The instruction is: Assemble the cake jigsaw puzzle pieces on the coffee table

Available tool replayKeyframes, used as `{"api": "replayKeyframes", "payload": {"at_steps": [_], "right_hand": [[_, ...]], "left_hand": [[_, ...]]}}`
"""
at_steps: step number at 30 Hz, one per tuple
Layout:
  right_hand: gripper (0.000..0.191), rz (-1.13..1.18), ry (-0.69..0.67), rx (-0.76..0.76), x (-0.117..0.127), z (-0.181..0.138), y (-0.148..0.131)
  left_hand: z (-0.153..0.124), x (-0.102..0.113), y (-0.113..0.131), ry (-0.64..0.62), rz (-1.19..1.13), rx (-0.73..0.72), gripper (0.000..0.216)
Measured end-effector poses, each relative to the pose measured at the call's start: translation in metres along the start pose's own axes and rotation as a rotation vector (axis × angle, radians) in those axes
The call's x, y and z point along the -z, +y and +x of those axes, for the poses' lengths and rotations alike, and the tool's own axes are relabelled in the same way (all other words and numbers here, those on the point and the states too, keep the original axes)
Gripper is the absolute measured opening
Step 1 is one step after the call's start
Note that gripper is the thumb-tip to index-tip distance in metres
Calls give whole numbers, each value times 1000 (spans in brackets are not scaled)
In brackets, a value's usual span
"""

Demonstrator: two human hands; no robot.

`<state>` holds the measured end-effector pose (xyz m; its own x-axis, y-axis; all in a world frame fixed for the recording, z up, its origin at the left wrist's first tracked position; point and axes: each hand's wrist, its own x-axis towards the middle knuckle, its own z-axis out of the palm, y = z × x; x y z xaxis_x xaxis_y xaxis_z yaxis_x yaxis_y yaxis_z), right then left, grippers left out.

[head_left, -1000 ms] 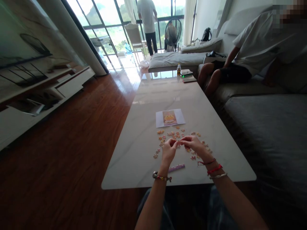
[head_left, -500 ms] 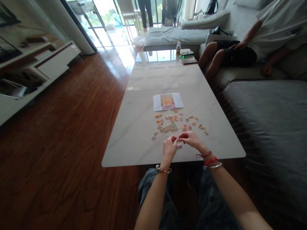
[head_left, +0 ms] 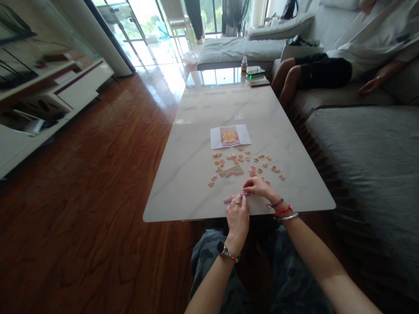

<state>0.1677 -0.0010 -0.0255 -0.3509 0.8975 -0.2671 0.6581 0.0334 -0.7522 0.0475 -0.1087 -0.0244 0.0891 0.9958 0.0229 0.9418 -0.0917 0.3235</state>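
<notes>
A narrow pink-purple strip of joined puzzle pieces (head_left: 229,199) lies near the front edge of the table. My left hand (head_left: 238,214) rests over it, fingers stretched forward and fingertips touching the strip. At the strip's right end my right hand (head_left: 259,187) pinches a small puzzle piece (head_left: 244,192), mostly covered by the fingers. Just beyond is a larger joined section of puzzle (head_left: 231,171) with a straight far edge. Loose puzzle pieces (head_left: 234,157) in orange, pink and yellow are spread around it, some partly behind my right hand.
A picture sheet (head_left: 230,136) with an orange figure lies beyond the pieces on the white marble table (head_left: 183,174). At the far end stand a bottle (head_left: 244,65) and flat items (head_left: 258,78). A person sits on the grey sofa (head_left: 366,139) at right; another person's legs show by the window.
My hands were together above the strip. Now my left hand has come down flatter onto it, and my right hand has lowered to its right end. The seated person's arms have shifted.
</notes>
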Motion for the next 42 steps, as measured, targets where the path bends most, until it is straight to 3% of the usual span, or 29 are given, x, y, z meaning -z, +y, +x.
{"api": "replayKeyframes", "payload": {"at_steps": [20, 29, 32, 38, 42], "right_hand": [[8, -379, 140, 126, -12, -9, -6], [33, -479, 237, 157, -34, -53, 2], [30, -364, 219, 178, -28, -50, 3], [29, -107, 553, 129, -4, -43, 11], [26, -190, 602, 40, 10, -41, 28]], "left_hand": [[-3, -19, 1, 54, 108, -5, 44], [3, -15, 3, 4, 114, 15, 41], [0, -15, 2, 22, 111, -8, 43], [-5, -18, 0, 81, 107, -25, 47], [1, -14, 0, 64, 107, -34, 45]]}}
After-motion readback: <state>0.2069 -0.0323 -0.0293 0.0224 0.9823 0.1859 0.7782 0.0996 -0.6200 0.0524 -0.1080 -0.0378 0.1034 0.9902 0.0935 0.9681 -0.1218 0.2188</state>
